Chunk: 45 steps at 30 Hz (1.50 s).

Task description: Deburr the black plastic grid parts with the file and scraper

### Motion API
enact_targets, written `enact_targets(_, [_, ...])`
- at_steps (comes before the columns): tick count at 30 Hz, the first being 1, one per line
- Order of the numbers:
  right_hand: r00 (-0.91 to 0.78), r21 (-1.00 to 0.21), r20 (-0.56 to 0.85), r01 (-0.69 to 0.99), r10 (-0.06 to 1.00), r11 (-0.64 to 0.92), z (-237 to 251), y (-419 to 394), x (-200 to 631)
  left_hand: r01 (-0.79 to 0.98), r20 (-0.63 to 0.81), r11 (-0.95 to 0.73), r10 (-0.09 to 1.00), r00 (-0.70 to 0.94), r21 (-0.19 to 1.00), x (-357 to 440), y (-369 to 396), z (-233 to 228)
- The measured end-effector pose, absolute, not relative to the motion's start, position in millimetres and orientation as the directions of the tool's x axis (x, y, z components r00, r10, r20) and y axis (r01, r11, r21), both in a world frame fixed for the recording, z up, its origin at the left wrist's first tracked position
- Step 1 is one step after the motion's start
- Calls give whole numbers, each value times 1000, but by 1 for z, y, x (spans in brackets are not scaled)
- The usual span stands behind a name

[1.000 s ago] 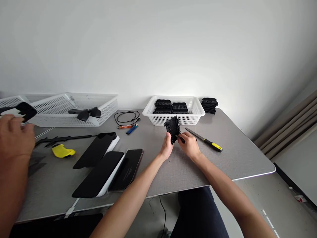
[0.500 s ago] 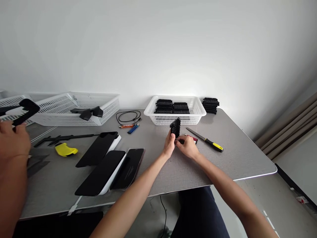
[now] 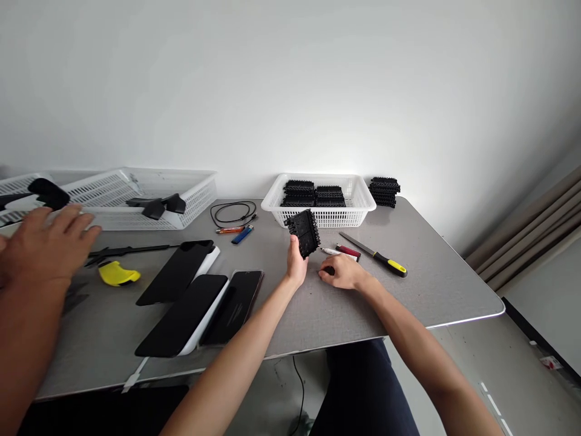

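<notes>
A black studded plastic plate (image 3: 303,232) stands tilted just above the surface (image 3: 431,290) at the middle of the frame, gripped at its lower edge by the left hand (image 3: 296,265), whose fingers are closed around it. Just to its right the right hand (image 3: 342,273) rests on the surface, fingers loosely curled and holding nothing, beside a white-and-red marker (image 3: 341,250) and a file with a yellow-and-black handle (image 3: 374,255). Behind them a white basket (image 3: 356,209) holds stacks of similar black plates, with another stack (image 3: 384,192) just to its right. Toward the lower left lie three dark phones (image 3: 200,303). At the far left edge another person's hand (image 3: 43,245) hovers spread over the surface.
</notes>
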State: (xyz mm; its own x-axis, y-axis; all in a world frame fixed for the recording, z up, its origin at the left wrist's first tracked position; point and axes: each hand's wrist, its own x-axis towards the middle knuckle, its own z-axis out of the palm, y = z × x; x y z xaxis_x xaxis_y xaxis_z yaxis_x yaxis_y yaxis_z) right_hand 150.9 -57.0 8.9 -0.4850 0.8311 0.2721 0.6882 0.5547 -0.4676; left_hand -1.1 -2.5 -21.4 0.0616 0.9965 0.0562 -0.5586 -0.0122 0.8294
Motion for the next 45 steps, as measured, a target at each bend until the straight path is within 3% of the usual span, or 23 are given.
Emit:
enact_targets(4, [-388,-461,363,715,847,525,12,-56,156,-587,41,-38,999,-8,809,0,-11,-6])
enact_targets(10, [19,-469,440,857,898,212,4,-44,168,-574,11,55,994,111,817,5,-16,0])
enact_targets(14, [-21,-364,366,917,930,164,-6,-37,173,-586,-6,72,994,114,807,4,-16,0])
enact_targets(24, [-117,-259,285,946,951,194,-10,-37,162,-596,-26,123,986,167,793,3,-15,-3])
enact_targets(27, [-31,-330,322,933,946,143,-8,-37,161,-611,-26,120,987,161,783,3,-17,-2])
enact_targets(30, [166,-552,367,831,915,71,-4,-37,166,-638,-26,129,985,169,759,2,-18,-1])
enact_targets(33, [306,-766,410,627,859,142,2,-40,171,-654,-34,135,986,165,744,2,-19,0])
enact_targets(35, [360,-828,466,498,808,256,7,-42,173,-663,-34,132,987,159,737,1,-19,1])
enact_targets(45, [331,-790,612,215,718,574,12,-50,165,-668,0,158,973,229,727,2,-17,-3])
